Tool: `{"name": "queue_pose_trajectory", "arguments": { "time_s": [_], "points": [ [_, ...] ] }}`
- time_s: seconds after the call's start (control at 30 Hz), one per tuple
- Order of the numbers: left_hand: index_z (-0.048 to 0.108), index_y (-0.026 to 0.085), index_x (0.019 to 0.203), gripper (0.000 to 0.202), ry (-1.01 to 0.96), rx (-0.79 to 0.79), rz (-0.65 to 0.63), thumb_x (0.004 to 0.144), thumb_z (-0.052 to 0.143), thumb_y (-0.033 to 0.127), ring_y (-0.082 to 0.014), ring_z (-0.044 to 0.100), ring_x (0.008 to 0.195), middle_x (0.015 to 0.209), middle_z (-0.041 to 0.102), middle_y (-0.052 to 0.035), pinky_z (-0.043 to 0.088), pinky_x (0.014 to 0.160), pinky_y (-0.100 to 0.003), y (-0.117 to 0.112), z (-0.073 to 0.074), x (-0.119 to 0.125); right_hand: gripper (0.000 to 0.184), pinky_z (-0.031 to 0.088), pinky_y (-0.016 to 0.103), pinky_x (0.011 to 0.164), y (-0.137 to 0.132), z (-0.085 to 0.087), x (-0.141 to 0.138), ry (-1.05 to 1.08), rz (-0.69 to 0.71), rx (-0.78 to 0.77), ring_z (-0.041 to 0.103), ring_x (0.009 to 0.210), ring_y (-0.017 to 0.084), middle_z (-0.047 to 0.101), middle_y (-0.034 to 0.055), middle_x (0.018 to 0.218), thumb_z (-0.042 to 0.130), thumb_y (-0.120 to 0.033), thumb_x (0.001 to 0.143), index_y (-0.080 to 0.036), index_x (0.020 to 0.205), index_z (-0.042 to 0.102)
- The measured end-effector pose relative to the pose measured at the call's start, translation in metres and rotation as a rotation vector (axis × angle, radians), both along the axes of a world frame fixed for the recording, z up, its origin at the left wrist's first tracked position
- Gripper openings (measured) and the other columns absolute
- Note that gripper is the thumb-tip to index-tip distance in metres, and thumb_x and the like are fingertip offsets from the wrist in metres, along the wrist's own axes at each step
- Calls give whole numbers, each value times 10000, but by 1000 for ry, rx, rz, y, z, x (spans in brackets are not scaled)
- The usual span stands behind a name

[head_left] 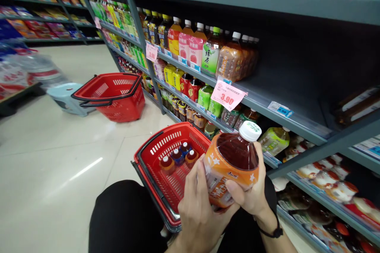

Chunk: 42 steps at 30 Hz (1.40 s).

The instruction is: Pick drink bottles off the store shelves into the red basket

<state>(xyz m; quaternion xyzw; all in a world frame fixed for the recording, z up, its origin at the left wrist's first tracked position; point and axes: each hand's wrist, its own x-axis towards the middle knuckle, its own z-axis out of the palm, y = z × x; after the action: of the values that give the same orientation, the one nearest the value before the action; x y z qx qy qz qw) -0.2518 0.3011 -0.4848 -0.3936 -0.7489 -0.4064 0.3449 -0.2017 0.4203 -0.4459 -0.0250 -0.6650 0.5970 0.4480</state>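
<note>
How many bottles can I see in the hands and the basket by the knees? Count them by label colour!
Orange: 3, the held bottle, the basket's left bottle and right bottle
Blue: 2, the nearer blue bottle and farther blue bottle
Total: 5

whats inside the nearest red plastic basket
Inside the red plastic basket stand two blue-labelled bottles and two orange-labelled bottles, all white-capped. The left hand and the larger orange bottle it holds cover part of the basket, so anything there is hidden.

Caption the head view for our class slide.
Left hand and right hand hold an orange-labelled bottle near a red basket.
</note>
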Motion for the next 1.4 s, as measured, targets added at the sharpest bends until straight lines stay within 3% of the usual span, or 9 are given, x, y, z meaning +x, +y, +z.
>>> {"name": "queue_pose_trajectory", "arguments": {
  "time_s": [0.4, 0.77, 0.87, 1.03, 1.2, 1.4],
  "points": [
    [185, 35, 1743, 1115, -12, -13, 19, 919, 795, 476, -373, 762, 1180, 1328, 695, -279, 697, 839, -378, -2, -2, -1, 673, 583, 365, 1033, -2, -1, -4, -15, -29, -5, 728, 1122, 238, 713, 44, 1252, 848, -264, 754, -256, 1356, 549],
    [189, 42, 1744, 1136, -11, -22, 28, 901, 808, 484, -375, 757, 1180, 1336, 691, -278, 693, 849, -383, -4, -1, 0, 608, 627, 463, 967, -3, 4, -4, -60, -44, 17, 746, 1041, 294, 727, 90, 1188, 842, -450, 827, -253, 1299, 514],
    [192, 34, 1741, 1116, -14, -32, 20, 911, 794, 475, -375, 757, 1172, 1338, 688, -282, 695, 830, -380, -4, -1, -1, 627, 624, 480, 987, -2, 3, -5, -65, -45, -7, 743, 1065, 310, 722, 103, 1196, 853, -488, 818, -247, 1289, 516],
    [185, 31, 1742, 1100, -3, -33, 20, 940, 764, 511, -370, 760, 1158, 1334, 688, -286, 696, 786, -376, -4, -4, -5, 663, 596, 473, 1051, 0, -2, -5, -36, -1, -25, 731, 1137, 306, 701, 92, 1255, 890, -409, 792, -258, 1325, 526],
    [194, 33, 1740, 1099, 4, 2, -11, 930, 791, 476, -369, 747, 1212, 1357, 683, -283, 690, 869, -386, -4, -3, -10, 722, 593, 497, 1090, 4, -7, -3, -33, 56, -27, 723, 1185, 318, 692, 101, 1298, 936, -419, 765, -268, 1333, 517],
    [222, 60, 1740, 1150, -11, 47, -35, 870, 857, 462, -380, 732, 1268, 1404, 676, -274, 676, 965, -420, -5, -7, -13, 935, 566, 530, 1155, 14, -10, 1, -77, 139, 27, 693, 1292, 351, 669, 134, 1422, 942, -515, 762, -259, 1521, 460]
  ]
}}
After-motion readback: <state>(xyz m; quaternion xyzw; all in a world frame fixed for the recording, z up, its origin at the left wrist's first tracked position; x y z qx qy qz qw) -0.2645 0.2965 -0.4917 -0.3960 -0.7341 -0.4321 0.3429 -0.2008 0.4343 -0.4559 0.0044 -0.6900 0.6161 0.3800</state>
